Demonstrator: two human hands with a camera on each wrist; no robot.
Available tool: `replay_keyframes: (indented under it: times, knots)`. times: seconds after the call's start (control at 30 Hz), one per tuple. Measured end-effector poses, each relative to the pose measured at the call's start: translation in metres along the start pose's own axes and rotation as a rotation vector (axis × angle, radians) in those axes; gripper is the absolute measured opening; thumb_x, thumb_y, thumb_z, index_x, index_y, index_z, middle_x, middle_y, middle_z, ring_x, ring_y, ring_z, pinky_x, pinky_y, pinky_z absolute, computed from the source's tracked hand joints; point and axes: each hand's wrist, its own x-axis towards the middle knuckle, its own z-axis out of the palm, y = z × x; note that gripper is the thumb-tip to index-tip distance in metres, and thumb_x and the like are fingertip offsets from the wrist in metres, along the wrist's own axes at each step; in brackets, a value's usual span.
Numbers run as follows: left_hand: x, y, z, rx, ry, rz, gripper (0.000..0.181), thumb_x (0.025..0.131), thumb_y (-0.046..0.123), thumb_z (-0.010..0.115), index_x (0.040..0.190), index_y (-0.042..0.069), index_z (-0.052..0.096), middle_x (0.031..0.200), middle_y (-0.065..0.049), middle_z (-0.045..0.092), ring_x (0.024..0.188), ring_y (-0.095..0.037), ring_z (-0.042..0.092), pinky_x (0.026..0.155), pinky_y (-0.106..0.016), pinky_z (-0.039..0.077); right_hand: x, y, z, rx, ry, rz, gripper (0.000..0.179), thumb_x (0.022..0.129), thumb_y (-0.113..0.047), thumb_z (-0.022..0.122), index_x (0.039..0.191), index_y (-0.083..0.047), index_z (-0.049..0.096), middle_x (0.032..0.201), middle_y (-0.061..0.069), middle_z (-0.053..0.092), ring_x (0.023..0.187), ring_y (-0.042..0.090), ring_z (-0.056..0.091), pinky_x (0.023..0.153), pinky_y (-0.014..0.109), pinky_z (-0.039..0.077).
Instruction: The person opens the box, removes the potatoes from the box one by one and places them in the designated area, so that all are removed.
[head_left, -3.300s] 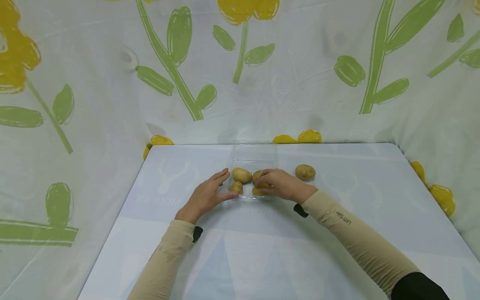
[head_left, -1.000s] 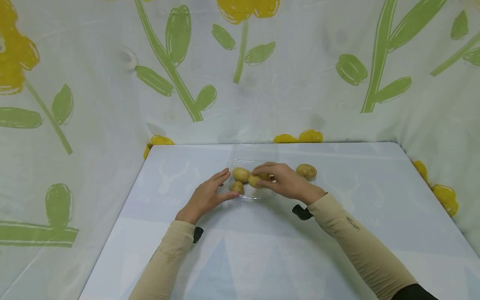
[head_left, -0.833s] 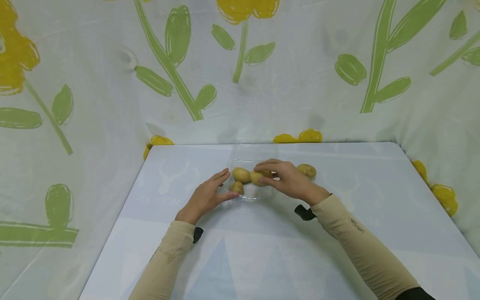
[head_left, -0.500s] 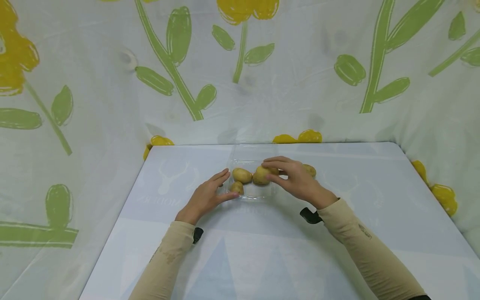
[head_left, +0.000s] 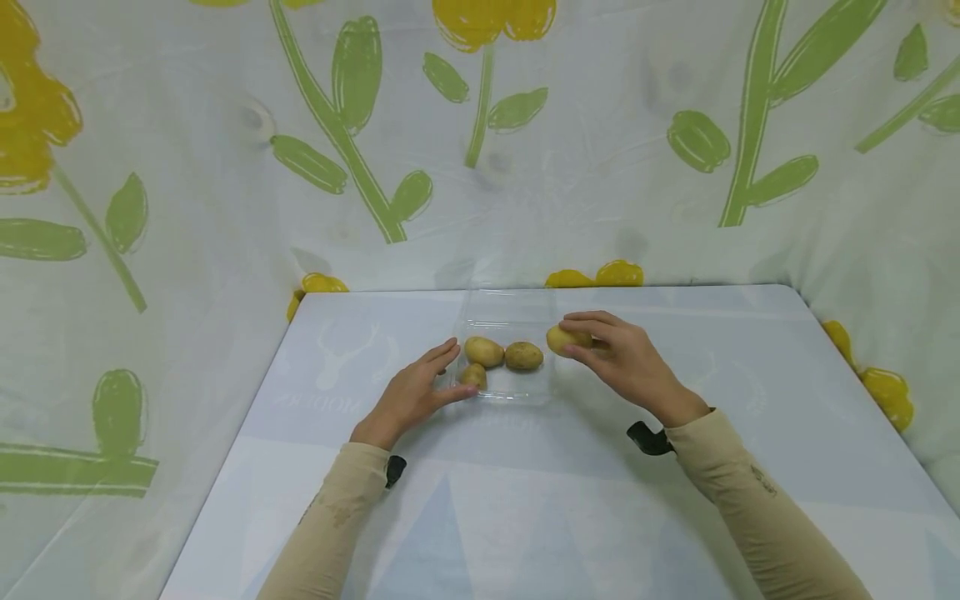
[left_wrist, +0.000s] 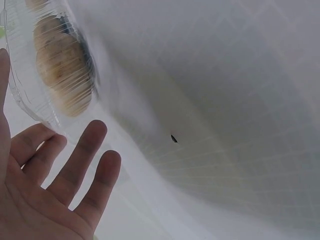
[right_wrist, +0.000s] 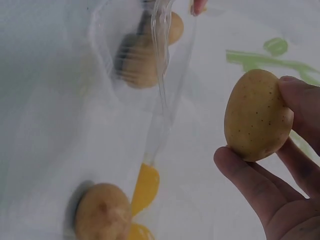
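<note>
Three potatoes (head_left: 524, 357) lay in a clear plastic box (head_left: 517, 385), and a fourth potato (head_left: 567, 340) was held beside it

The right hand (head_left: 628, 358) of the person held the fourth potato at the right side of the box, off the table (head_left: 480, 500). Its grip was grasping this potato between the thumb and the fingers, and from the right wrist one could see small dark specks on the pale yellow skin.

The left hand (head_left: 408, 392) was at the left side of the box. Its grip was relaxed: the fingers were extended, with the thumb at the near left corner and the other fingertips close to the left edge. Whether every fingertip touched the plastic, I could not tell.

Inside the box, two of the potatoes lay side by side, end touching end or almost so. The third one was at the near left corner, close to the left thumb. The lid (head_left: 510, 307), which was also transparent, was open toward the back edge of the table.

A fifth potato (right_wrist: 102, 212) rested on the table outside the box; it was seen clearly only from the right wrist.

Both arms were in beige sleeves (head_left: 772, 508). Behind the table there was a pale curtain (head_left: 600, 183), on which big yellow flowers and green leaves were printed.
</note>
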Motion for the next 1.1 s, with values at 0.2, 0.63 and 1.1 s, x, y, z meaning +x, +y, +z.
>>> replay_keyframes:
  times: [0.2,0.63,1.1]
  knots:
    - [0.000,-0.001,0.001,0.003,0.006,0.007,0.090,0.087,0.060,0.071,0.156,0.010,0.041,0.164,0.004,0.031,0.148,-0.021,0.034,0.117,-0.048,0.033,-0.009,0.011,-0.010,0.000,0.079,0.046,0.039,0.086,-0.006,0.081,0.125,-0.007,0.072,0.130,0.002,0.065,0.113,0.019,0.065,0.087,0.026,0.057]
    - [0.000,-0.001,0.002,0.001,0.018,0.013,0.091,0.087,0.060,0.071,0.156,0.010,0.041,0.164,0.003,0.032,0.148,-0.022,0.035,0.117,-0.048,0.033,-0.022,0.031,-0.036,-0.059,0.221,0.121,0.038,0.085,-0.002,0.081,0.122,-0.004,0.073,0.128,0.006,0.067,0.113,0.019,0.064,0.084,0.016,0.054]
    - [-0.001,-0.002,0.003,-0.005,0.005,0.000,0.091,0.087,0.061,0.071,0.157,0.012,0.039,0.164,0.005,0.029,0.147,-0.020,0.037,0.118,-0.046,0.032,-0.030,0.040,-0.050,-0.059,0.320,0.131,0.041,0.081,0.005,0.082,0.120,-0.003,0.074,0.124,0.011,0.068,0.105,0.003,0.063,0.081,0.012,0.053]
